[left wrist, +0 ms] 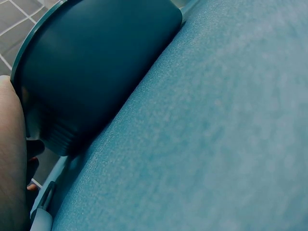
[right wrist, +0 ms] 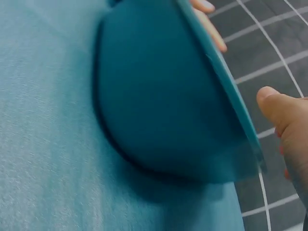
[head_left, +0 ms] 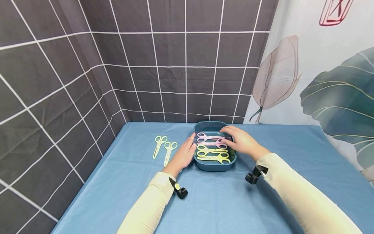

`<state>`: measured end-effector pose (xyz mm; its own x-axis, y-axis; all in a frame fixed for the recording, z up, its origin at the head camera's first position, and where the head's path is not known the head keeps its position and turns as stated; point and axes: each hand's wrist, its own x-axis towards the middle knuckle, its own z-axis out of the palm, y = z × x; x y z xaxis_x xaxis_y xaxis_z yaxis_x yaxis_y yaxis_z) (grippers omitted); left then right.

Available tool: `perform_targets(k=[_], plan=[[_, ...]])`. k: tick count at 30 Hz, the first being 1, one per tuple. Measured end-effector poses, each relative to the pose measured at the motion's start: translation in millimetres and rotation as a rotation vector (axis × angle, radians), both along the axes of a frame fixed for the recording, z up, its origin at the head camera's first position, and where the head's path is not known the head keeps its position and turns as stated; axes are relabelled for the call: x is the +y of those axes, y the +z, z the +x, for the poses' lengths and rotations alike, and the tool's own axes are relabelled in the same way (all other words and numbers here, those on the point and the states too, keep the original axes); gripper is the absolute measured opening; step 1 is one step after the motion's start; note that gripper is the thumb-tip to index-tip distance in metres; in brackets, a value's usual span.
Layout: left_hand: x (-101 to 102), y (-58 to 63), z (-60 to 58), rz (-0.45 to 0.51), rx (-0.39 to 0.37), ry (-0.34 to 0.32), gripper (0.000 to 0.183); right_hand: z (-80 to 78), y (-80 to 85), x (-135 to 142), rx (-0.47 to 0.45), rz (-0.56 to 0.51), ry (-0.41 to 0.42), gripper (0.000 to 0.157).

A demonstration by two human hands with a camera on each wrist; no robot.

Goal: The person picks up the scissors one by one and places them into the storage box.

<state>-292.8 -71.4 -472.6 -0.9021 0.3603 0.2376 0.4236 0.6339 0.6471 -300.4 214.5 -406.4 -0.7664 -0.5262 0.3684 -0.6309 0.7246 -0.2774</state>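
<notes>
A dark blue tray [head_left: 214, 167] holds two pink pairs of scissors [head_left: 208, 143] towards its far end and two yellow-green pairs of scissors [head_left: 214, 158] nearer me. My left hand [head_left: 184, 154] lies along the tray's left side with its fingers stretched forward, touching the wall; the left wrist view shows it beside the rim [left wrist: 36, 30]. Over the right rim reaches my right hand [head_left: 241, 140], its fingertips above the pink scissors' handles. Thumb and fingers are spread apart, and I see nothing gripped between them. In the right wrist view the thumb [right wrist: 272, 103] stands clear of the tray wall.
Two pale yellow-green pairs of scissors [head_left: 159, 145] lie on the blue cloth [head_left: 210, 201] left of the tray, the nearer one partly beside my left hand. Behind the table hangs a dark grid-patterned curtain [head_left: 201, 78], with a white leaf-print sheet [head_left: 306, 32] at right.
</notes>
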Motion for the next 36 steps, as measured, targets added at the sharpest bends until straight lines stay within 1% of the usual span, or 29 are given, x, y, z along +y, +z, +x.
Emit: perform_targets(k=[2, 5, 11, 14, 17, 20, 23, 28, 30, 33, 36], plan=[[1, 0.3, 0.3, -0.003, -0.006, 0.000, 0.057, 0.8, -3.6, 8, -0.026, -0.042, -0.042, 0.049], [1, 0.4, 0.6, -0.002, -0.005, 0.000, 0.057, 3.9, -12.5, 16, -0.088, -0.118, -0.076, 0.055], [1, 0.2, 1.8, -0.010, -0.005, 0.002, 0.057, 11.0, -41.6, 23, -0.166, -0.272, -0.110, 0.054], [1, 0.6, 2.5, -0.009, -0.018, 0.002, 0.057, 13.3, -54.2, 24, -0.185, -0.308, -0.126, 0.054], [1, 1.2, 3.2, -0.004, -0.028, 0.002, 0.057, 15.1, -61.4, 24, -0.186, -0.334, -0.128, 0.053], [1, 1.8, 3.0, -0.001, -0.027, 0.002, 0.057, 16.0, -64.3, 22, -0.174, -0.367, -0.121, 0.052], [1, 2.3, 2.5, -0.006, -0.030, 0.007, 0.057, 16.8, -64.2, 21, -0.184, -0.390, -0.115, 0.052], [3, 5.8, 1.1, 0.022, -0.065, 0.021, 0.055, 16.4, -64.1, 21, -0.233, -0.390, -0.131, 0.052], [3, 10.0, 0.2, 0.042, -0.070, 0.028, 0.054, 16.4, -64.7, 21, -0.252, -0.390, -0.141, 0.053], [-1, 20.0, -2.7, 0.067, -0.048, 0.056, 0.052, 17.4, -65.2, 21, -0.277, -0.396, -0.151, 0.053], [-14, 30.9, -7.1, 0.090, 0.008, 0.120, 0.048, 17.7, -66.8, 20, -0.277, -0.400, -0.159, 0.053]])
